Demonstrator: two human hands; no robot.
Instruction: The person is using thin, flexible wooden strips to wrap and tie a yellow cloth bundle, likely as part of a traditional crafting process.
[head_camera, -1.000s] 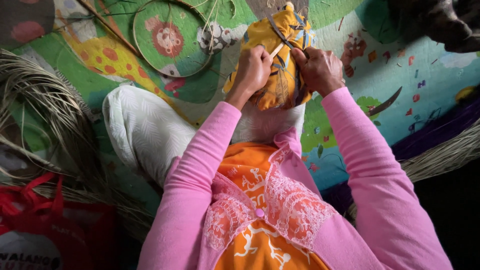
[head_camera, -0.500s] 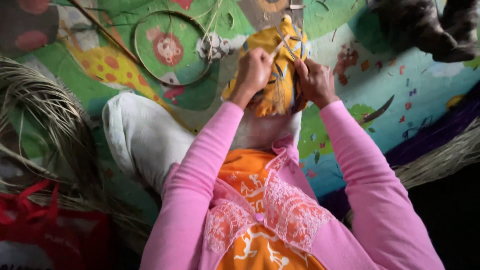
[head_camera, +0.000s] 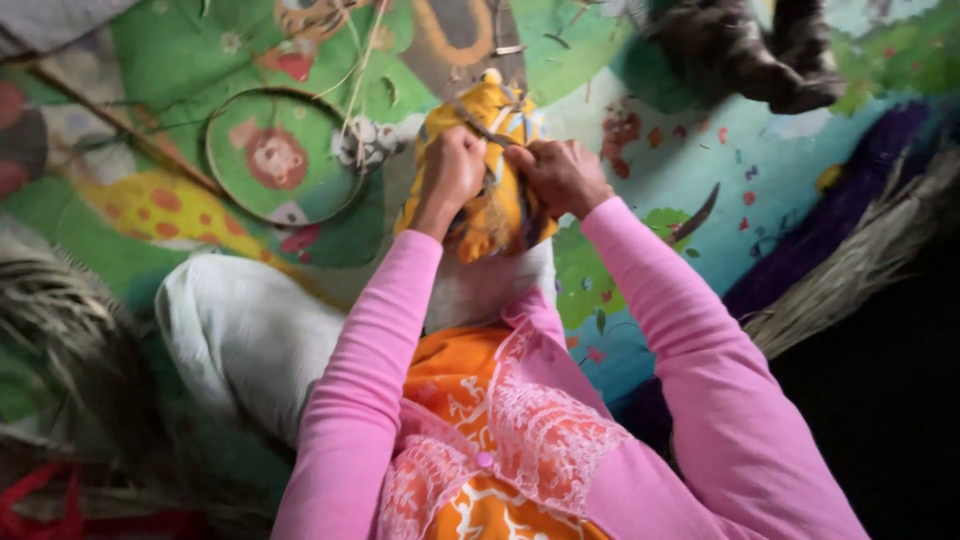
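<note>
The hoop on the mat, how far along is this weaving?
Done: one bare hoop lies finished on the mat, with no weave on it. In hand: the left hand and right hand grip thin strips over the yellow cloth. Left: bundles of fibre lie unused alongside.

My left hand (head_camera: 452, 168) and right hand (head_camera: 562, 175) grip thin, stiff cane strips (head_camera: 480, 125) over a soft yellow patterned cloth (head_camera: 495, 210). My sleeves (head_camera: 370, 370) are matt pink knit. The printed mat (head_camera: 690, 150) looks smooth; the dry grass bundle (head_camera: 860, 265) looks rough.
</note>
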